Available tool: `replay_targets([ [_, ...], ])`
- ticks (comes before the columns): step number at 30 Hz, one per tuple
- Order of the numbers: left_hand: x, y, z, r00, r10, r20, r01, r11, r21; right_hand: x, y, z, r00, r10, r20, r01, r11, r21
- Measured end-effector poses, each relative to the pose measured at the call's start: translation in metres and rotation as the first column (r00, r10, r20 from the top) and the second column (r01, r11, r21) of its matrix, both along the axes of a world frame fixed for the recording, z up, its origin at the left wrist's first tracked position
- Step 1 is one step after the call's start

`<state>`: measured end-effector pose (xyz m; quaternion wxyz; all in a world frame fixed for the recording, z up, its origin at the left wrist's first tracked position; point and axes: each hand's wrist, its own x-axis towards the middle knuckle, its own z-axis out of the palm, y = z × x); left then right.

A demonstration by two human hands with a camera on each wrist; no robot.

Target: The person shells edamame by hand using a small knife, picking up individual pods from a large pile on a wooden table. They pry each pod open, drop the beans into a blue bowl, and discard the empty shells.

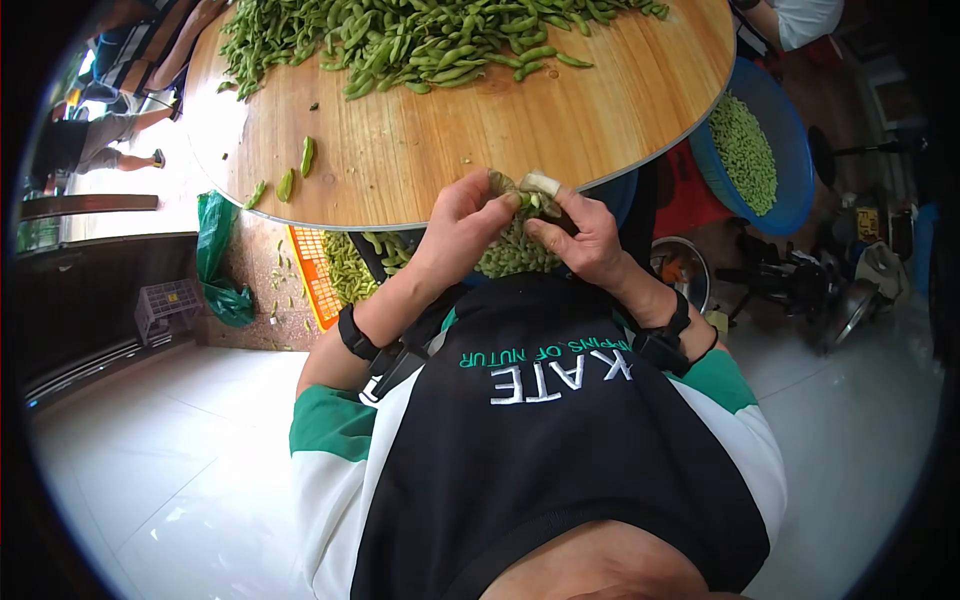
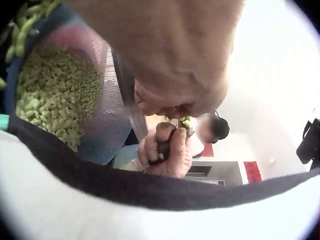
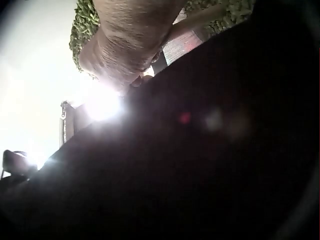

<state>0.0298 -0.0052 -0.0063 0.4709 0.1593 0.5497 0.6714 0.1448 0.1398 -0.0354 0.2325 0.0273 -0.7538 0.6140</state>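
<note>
Both hands meet at the near edge of the round wooden table (image 1: pixel 400 190). My left hand (image 1: pixel 465 225) pinches a green bean pod (image 1: pixel 535 200) between thumb and fingers. My right hand (image 1: pixel 585 235) holds the same pod from the other side, its fingers curled; one finger has a pale wrap. The left wrist view shows a bit of green between the fingertips of both hands. Below them lies a heap of shelled green beans (image 2: pixel 57 95) in a blue basin (image 2: pixel 97 145). In the right wrist view, dark cloth and glare hide my right fingertips.
A large pile of unshelled pods (image 1: pixel 430 45) covers the table's far side; a few loose pods (image 1: pixel 307 155) lie at left. An orange basket (image 1: pixel 312 275) of pods stands at lower left. At right is another blue basin (image 1: pixel 790 150) with shelled beans. Other people sit around the table.
</note>
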Motion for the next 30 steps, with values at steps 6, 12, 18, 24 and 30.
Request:
replay_targets([
  [6, -0.006, -0.009, 0.008, 0.929, -0.141, -0.343, 0.070, 0.975, -0.212, -0.002, 0.001, 0.009, 0.995, 0.026, 0.093, -0.030, 0.999, 0.041],
  [12, -0.021, -0.086, 0.060, 0.158, -0.745, -0.648, -0.014, 0.654, -0.756, 0.003, 0.008, 0.017, 0.984, 0.124, 0.124, -0.153, 0.954, 0.260],
  [18, -0.066, -0.050, 0.059, 0.122, -0.387, -0.914, -0.286, 0.868, -0.406, 0.001, 0.006, 0.021, 0.958, 0.121, 0.261, -0.143, 0.987, 0.069],
  [24, -0.126, 0.058, 0.022, -0.097, -0.163, -0.982, -0.343, 0.931, -0.121, 0.005, 0.003, 0.025, 0.924, 0.189, 0.331, -0.116, 0.967, -0.229],
  [30, -0.135, 0.048, 0.012, -0.234, -0.226, -0.946, -0.308, 0.940, -0.148, 0.007, 0.011, 0.021, 0.901, 0.272, 0.338, -0.058, 0.848, -0.527],
])
